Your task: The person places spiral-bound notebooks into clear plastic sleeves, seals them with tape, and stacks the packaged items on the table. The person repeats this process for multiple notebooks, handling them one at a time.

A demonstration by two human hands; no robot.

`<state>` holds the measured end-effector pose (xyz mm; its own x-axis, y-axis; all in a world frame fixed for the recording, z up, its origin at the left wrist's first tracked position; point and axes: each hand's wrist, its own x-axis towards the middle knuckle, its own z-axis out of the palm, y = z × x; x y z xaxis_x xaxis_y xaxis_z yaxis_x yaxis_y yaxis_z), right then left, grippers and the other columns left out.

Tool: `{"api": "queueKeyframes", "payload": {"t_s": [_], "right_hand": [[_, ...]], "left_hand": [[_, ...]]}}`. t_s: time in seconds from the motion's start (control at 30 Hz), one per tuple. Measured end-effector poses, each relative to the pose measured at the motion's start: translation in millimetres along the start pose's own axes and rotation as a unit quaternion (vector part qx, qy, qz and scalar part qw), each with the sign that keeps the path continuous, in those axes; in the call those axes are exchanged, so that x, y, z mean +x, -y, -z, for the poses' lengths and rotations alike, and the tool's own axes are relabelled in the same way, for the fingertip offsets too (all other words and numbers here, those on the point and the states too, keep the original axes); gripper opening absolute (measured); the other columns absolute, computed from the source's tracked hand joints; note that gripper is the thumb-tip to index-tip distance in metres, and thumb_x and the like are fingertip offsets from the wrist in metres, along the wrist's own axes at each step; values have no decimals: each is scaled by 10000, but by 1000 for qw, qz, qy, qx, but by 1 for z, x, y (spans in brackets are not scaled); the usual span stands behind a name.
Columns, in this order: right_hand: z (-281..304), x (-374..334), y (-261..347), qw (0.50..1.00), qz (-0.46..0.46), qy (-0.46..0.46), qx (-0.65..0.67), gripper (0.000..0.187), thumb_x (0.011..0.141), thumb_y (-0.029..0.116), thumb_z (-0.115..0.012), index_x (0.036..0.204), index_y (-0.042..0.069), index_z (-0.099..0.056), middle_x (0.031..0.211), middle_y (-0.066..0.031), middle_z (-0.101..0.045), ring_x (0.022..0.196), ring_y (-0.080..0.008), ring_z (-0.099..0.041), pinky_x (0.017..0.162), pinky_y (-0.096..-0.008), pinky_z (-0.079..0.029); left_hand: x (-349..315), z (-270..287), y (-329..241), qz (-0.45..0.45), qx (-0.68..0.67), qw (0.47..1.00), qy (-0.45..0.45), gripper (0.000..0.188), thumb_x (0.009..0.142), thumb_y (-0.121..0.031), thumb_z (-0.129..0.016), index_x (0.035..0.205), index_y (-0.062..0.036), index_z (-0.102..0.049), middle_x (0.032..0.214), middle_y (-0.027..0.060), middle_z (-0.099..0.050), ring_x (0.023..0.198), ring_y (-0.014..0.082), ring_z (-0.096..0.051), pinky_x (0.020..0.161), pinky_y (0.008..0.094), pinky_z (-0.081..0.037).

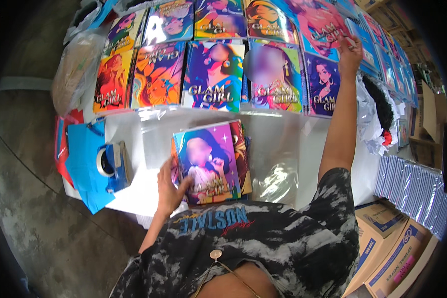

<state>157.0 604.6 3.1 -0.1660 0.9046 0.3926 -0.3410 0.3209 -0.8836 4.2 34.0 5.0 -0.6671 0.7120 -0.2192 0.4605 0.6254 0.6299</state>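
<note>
A small stack of spiral notebooks lies in front of me, its top notebook (211, 154) showing a purple cover with a dark-haired figure. The notebooks under it poke out at the right. My left hand (171, 188) grips the stack's left side, thumb over the cover and fingers along the edge. With the arm stretched far to the right, my right hand (350, 48) pinches the lower right corner of a pink-covered notebook (318, 27) at the back. Just below that hand sits a dark purple notebook (324, 82).
Rows of colourful notebooks (213, 74) cover the table's far side. Clear plastic film (275, 181) lies right of the stack. Tape rolls (111, 164) rest on blue sheets (87, 166) at left. Cardboard boxes (382, 248) and a wrapped notebook stack (411, 191) stand at lower right.
</note>
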Motion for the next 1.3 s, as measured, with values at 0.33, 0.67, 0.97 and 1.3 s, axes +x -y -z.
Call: {"api": "queueKeyframes", "payload": {"t_s": [0.33,0.67,0.97,1.3], "right_hand": [[-89,-326,177,885,242,340,-209,133,753,130,-657,848,64,-591,930,-104,-648,859,-240,-612,782,-340,-424],[-65,-399,95,890,-415,168,-87,711,795,366,-665,1228,-120,-381,1167,-247,-506,1042,-241,-543,882,-315,-428],[-104,-398,109,847,-472,204,135,482,723,136,-744,1121,-11,-514,1025,-104,-608,892,-184,-604,772,-331,-499],[-82,-424,172,930,-187,306,84,933,564,111,-779,1311,25,-228,1237,-125,-389,1170,-232,-414,991,-362,-346]], "left_hand": [[-15,-2,-4,47,-220,973,-58,667,928,-455,-369,1364,39,-263,1394,231,-280,1312,315,-248,1073,369,-184],[12,-34,18,89,-7,995,-33,867,729,-451,-611,1398,-75,-208,1334,273,-304,1242,422,-278,1026,497,-229],[16,-38,18,66,-60,996,-4,914,698,-368,-700,1328,88,-220,1240,295,-405,1148,381,-410,990,428,-329],[-40,40,11,-217,-422,880,7,1197,482,-403,-860,1393,-36,-177,1354,191,-334,1267,284,-330,1045,397,-280]]}}
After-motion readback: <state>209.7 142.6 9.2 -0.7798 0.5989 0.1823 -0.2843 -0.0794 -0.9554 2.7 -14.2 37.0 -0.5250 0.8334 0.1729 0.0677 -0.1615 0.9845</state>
